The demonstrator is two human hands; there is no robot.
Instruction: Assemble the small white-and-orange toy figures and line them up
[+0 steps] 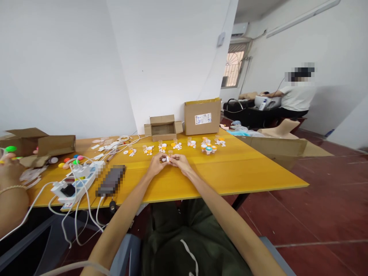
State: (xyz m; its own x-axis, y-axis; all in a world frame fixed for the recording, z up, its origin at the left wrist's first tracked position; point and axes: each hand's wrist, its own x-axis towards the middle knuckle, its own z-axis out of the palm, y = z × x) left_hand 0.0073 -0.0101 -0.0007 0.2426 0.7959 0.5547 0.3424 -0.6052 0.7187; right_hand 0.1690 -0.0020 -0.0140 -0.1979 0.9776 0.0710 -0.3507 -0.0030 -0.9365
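My left hand (156, 165) and my right hand (180, 162) meet above the wooden table, fingers closed. Between their fingertips is a small white piece (166, 159), its exact kind too small to make out. Just behind my fingers stands a small clear cup (170, 152). Farther back, a row of little piles of white and orange parts (148, 150) runs across the table, with clear cups beside several of them. To the right of my hands sits a cluster of small clear jars with orange and teal lids (208, 148).
An open small carton (163, 128) and a larger closed box (202, 117) stand at the back. On the left are a power strip (83, 182) with tangled cables, a dark phone (111, 181) and another person's arm (11, 180). A seated person (297, 96) works at far right.
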